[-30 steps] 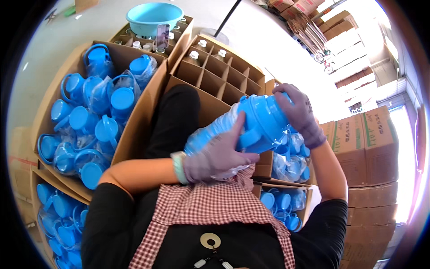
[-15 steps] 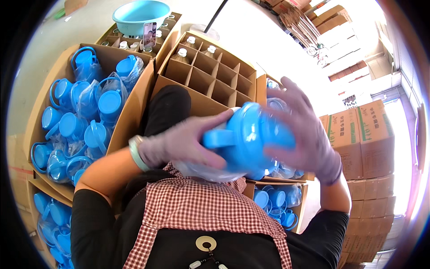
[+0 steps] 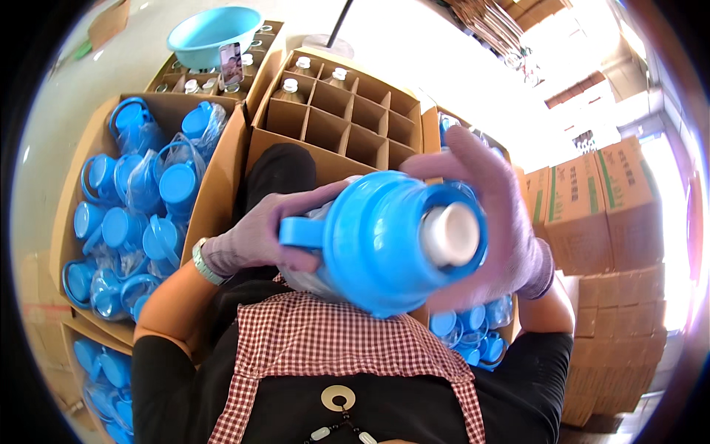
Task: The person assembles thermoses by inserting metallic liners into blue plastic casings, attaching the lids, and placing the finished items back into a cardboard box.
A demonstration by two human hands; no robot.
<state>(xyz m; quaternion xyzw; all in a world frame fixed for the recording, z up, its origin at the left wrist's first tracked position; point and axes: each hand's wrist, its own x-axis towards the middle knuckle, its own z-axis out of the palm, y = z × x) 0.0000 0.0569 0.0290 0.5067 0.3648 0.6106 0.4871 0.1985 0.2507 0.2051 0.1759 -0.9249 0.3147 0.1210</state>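
A blue plastic thermos flask (image 3: 366, 244) lies on its side across my lap, its mouth turned right and toward me. A white stopper (image 3: 452, 235) shows inside the blue neck. My left hand (image 3: 262, 233), in a mauve work glove, grips the flask behind its blue handle (image 3: 302, 232); clear plastic film wraps the body there. My right hand (image 3: 503, 214), gloved alike, is open around the mouth end, thumb raised and palm toward the flask. It is slightly blurred, and whether it touches the rim cannot be told.
A carton (image 3: 235, 159) of blue flasks in plastic film stands left. Ahead is a divided carton (image 3: 329, 157) with a few white-capped bottles (image 3: 290, 90). Behind it are a light-blue basin (image 3: 211, 41) and a phone (image 3: 231, 65). Stacked cartons (image 3: 625, 200) rise at right.
The flask has turned so its mouth and white stopper now show. My left hand has shifted left with it, and my right hand has opened away from the flask's end.
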